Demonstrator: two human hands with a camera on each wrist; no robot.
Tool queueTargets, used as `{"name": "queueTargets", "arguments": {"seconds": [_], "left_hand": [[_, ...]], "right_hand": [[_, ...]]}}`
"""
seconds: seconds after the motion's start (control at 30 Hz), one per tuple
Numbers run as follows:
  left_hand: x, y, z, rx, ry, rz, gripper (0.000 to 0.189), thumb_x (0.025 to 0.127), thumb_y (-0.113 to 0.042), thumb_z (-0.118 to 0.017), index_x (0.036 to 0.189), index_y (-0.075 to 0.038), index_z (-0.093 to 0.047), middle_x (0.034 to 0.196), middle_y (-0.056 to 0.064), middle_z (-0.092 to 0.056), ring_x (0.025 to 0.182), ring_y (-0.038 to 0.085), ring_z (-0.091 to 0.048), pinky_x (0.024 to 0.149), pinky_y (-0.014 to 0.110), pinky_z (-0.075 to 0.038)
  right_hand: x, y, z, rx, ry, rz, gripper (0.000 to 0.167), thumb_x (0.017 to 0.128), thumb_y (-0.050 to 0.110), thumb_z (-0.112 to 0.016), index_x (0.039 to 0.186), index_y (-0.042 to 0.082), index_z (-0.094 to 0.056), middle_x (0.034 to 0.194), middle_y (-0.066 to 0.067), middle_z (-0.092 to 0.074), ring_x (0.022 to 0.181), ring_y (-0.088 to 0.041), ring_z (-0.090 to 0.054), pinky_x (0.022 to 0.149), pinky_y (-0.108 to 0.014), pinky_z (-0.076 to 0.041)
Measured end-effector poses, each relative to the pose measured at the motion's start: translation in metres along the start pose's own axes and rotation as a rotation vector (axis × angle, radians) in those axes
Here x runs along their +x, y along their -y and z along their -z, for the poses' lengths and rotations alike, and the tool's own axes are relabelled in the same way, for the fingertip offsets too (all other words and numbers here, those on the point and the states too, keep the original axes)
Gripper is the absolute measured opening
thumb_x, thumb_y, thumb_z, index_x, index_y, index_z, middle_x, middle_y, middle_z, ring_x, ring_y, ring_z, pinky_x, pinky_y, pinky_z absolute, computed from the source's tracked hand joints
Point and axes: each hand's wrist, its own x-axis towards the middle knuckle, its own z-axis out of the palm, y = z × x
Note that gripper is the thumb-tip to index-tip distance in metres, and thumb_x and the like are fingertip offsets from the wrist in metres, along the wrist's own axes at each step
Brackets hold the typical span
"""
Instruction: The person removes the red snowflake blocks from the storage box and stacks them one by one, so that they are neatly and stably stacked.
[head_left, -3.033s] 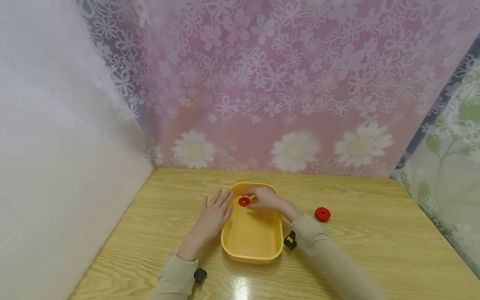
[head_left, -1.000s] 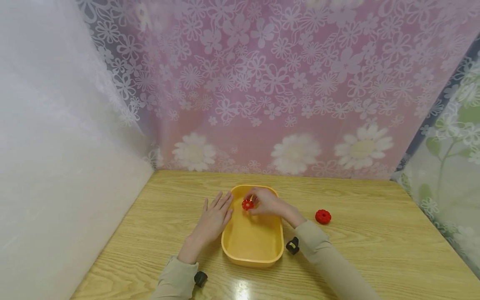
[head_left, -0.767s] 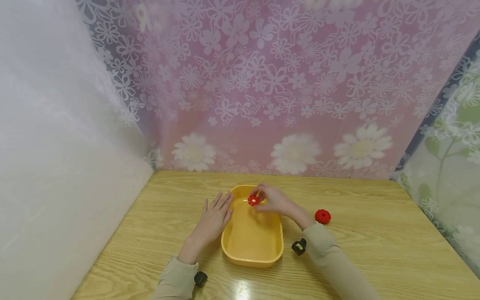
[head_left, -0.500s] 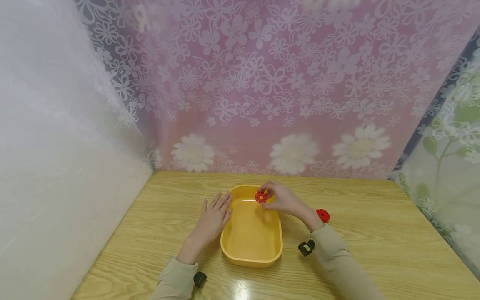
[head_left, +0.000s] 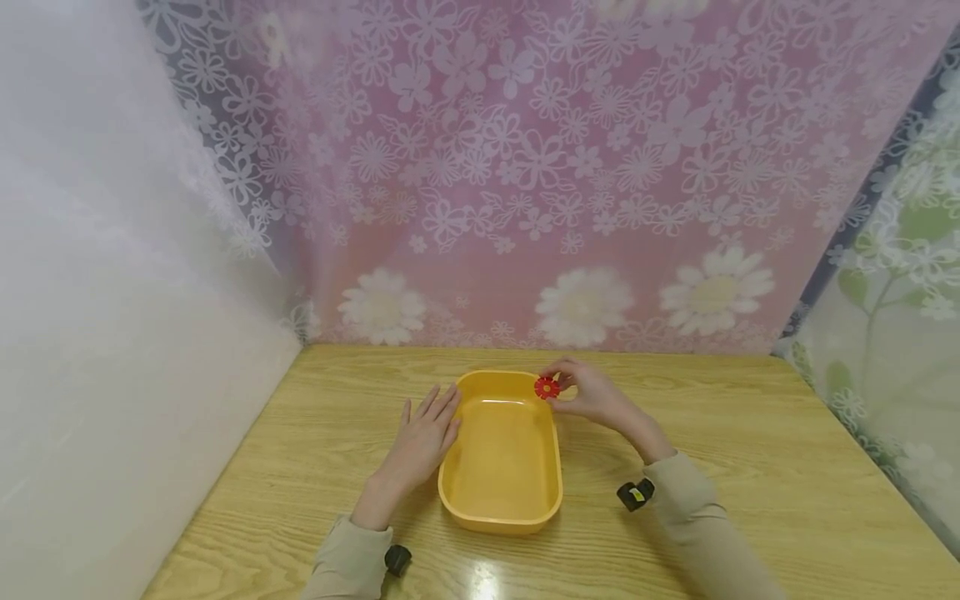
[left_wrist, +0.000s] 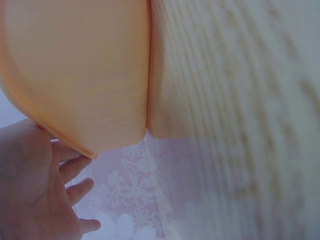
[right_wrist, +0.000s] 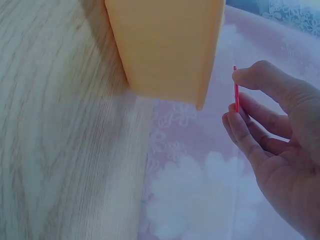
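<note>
My right hand pinches a red notched disc, flower-shaped with a hole in the middle, at the right far rim of a yellow plastic tub. In the right wrist view the disc shows edge-on between thumb and fingertips, above the level of the tub's rim and beside its wall. My left hand rests with straight, spread fingers on the tub's left rim. In the left wrist view those fingers reach along the edge of the tub.
The tub stands on a wooden table. A pink flowered curtain hangs behind the table, with a pale sheet on the left and a flowered one on the right. Black wrist cameras sit beneath both cuffs.
The right hand has lifted the red disc from inside the tub and carried it right to the rim. The right forearm now hides the red pieces on the table. The left hand stays put.
</note>
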Motion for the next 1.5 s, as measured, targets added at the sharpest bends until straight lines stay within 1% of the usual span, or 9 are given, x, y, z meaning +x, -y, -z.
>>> {"name": "queueTargets", "arguments": {"seconds": [0.37,0.6,0.77,1.0,1.2,1.4,1.5], "left_hand": [[0.000,0.000,0.001,-0.012,0.000,-0.006,0.052,0.110,-0.028,-0.045,0.156,-0.004,-0.039,0.163,0.010,-0.033,0.153,0.036,-0.024,0.116,0.072,-0.016],[-0.001,-0.001,0.002,-0.031,0.006,-0.002,0.051,0.110,-0.025,-0.046,0.155,-0.002,-0.039,0.163,0.012,-0.034,0.152,0.038,-0.024,0.115,0.073,-0.015],[-0.001,-0.002,0.003,-0.027,0.012,-0.005,0.051,0.110,-0.025,-0.046,0.156,-0.002,-0.039,0.163,0.012,-0.033,0.152,0.038,-0.024,0.115,0.073,-0.015],[-0.001,-0.002,0.003,-0.024,0.005,-0.008,0.051,0.110,-0.025,-0.047,0.155,-0.003,-0.039,0.163,0.011,-0.034,0.152,0.037,-0.025,0.115,0.073,-0.015],[-0.001,-0.001,0.002,-0.018,0.007,-0.005,0.051,0.110,-0.025,-0.046,0.155,-0.002,-0.040,0.163,0.011,-0.034,0.152,0.037,-0.025,0.115,0.073,-0.016],[-0.001,0.000,0.002,-0.018,0.010,-0.004,0.052,0.110,-0.026,-0.047,0.155,-0.003,-0.039,0.163,0.011,-0.034,0.152,0.037,-0.025,0.115,0.072,-0.015],[0.000,0.000,0.001,-0.015,0.009,-0.004,0.052,0.110,-0.026,-0.046,0.156,-0.003,-0.039,0.163,0.011,-0.033,0.152,0.037,-0.025,0.115,0.072,-0.016]], "right_hand": [[-0.023,-0.018,0.021,-0.047,-0.057,-0.024,0.037,0.084,0.000,-0.080,0.118,-0.006,-0.067,0.108,-0.015,-0.066,0.088,-0.026,-0.066,0.084,-0.051,-0.057],[-0.041,-0.025,0.036,-0.030,-0.061,-0.075,0.033,0.085,0.001,-0.079,0.116,-0.005,-0.067,0.106,-0.015,-0.064,0.088,-0.026,-0.065,0.084,-0.052,-0.057],[-0.056,-0.034,0.045,-0.056,-0.081,-0.101,0.035,0.085,0.001,-0.079,0.117,-0.005,-0.067,0.107,-0.015,-0.065,0.088,-0.026,-0.065,0.083,-0.053,-0.057],[-0.077,-0.045,0.059,-0.103,-0.102,-0.130,0.037,0.084,0.002,-0.080,0.118,-0.004,-0.068,0.104,-0.013,-0.065,0.087,-0.029,-0.066,0.080,-0.049,-0.058],[-0.092,-0.053,0.064,-0.127,-0.113,-0.137,0.037,0.082,0.002,-0.083,0.115,-0.005,-0.069,0.101,-0.012,-0.064,0.084,-0.026,-0.066,0.078,-0.049,-0.058],[-0.102,-0.061,0.063,-0.136,-0.097,-0.140,0.036,0.081,0.003,-0.084,0.113,-0.005,-0.070,0.098,-0.012,-0.062,0.082,-0.025,-0.065,0.074,-0.043,-0.059],[-0.104,-0.066,0.059,-0.141,-0.081,-0.158,0.035,0.081,0.004,-0.084,0.113,-0.004,-0.071,0.096,-0.010,-0.061,0.082,-0.024,-0.066,0.073,-0.040,-0.060]]}}
